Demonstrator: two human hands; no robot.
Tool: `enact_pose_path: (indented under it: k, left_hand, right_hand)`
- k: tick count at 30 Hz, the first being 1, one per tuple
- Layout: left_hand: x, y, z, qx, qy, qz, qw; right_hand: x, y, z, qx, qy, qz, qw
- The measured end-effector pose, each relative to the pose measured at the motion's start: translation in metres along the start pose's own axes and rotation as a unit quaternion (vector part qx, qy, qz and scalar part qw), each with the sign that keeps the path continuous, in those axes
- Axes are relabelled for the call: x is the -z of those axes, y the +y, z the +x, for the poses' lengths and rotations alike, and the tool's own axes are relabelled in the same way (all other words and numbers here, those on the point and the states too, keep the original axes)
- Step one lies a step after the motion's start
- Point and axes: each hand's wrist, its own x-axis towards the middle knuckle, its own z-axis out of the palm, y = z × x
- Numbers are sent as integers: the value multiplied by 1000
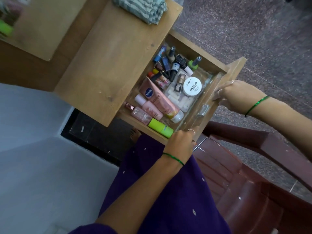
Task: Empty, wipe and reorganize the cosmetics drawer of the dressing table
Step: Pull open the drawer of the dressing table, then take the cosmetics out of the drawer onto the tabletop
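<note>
We grip the drawer [217, 105] front with both hands — left hand [181, 144] and right hand [239, 97], fingers curled over its edge. Inside lie cosmetics — a pink tube [158, 98] among them.

We see the drawer [236, 68] pulled out from under the dressing table top [114, 65], a folded towel [140, 9] on that top behind it, and a Vaseline tube [158, 98] and nail polish remover tub [192, 86] inside.

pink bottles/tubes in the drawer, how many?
3: Vaseline tube lying diagonally mid-drawer; pink white-capped bottle beside it; clear pink bottle next, by the green container. More may hide under the clutter.
</note>
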Motion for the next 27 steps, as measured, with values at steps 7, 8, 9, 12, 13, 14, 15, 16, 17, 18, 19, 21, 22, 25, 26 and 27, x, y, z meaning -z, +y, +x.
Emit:
enact_pose_path:
  k: [7, 8, 9, 12, 13, 14, 15, 16, 17, 18, 19, 21, 22, 25, 26, 27]
  left_hand:
    - [-1, -6, 5, 0, -11, -12, 1000]
    - [-1, -9, 8, -1, -21, -14, 1000]
    - [1, -10, 10, -4, -31, -21, 999]
    - [17, -22, 16, -36, -53, -41, 997]
    - [25, -29, 18, -51, -41, -35, 997]
    - [34, -38, 20, -65, -12, -22, 998]
    - [42, -49, 23, -78, 29, -5, 997]
    - [50, -60, 25, -88, 73, 10, 993]
    - [56, -70, 28, -95, 111, 28, 989]
    - [59, -80, 31, -98, 142, 50, 984]
    - [63, -88, 33, -98, 165, 73, 979]
    - [66, -105, 38, -92, 195, 94, 972]
    - [66, -112, 41, -89, 211, 99, 968]
    - [66, -132, 45, -70, 238, 120, 961]
    - [66, -136, 47, -58, 243, 132, 959]
    - [67, -140, 48, -51, 249, 144, 956]
  right_hand:
    - [18, -15, 3, -36, 13, -2, 999]
    - [22, -20, 7, -49, 11, -10, 999]
    - [27, -26, 11, -60, 11, -12, 998]
    - [38, -46, 27, -60, 39, 52, 996]
    - [41, -53, 32, -55, 43, 96, 993]
    - [43, -61, 39, -49, 38, 146, 987]
    - [44, -69, 46, -43, 30, 191, 980]
    - [43, -79, 54, -35, 18, 224, 974]
    - [41, -89, 60, -27, 5, 245, 969]
    - [37, -99, 67, -20, -6, 258, 966]
    - [32, -107, 74, -16, -9, 264, 964]
    - [21, -119, 86, -26, -1, 261, 965]
    - [16, -123, 92, -35, 7, 256, 966]
    - [3, -130, 105, -56, 41, 261, 963]
    - [0, -131, 108, -62, 49, 263, 962]
    - [-2, -132, 110, -65, 54, 258, 962]
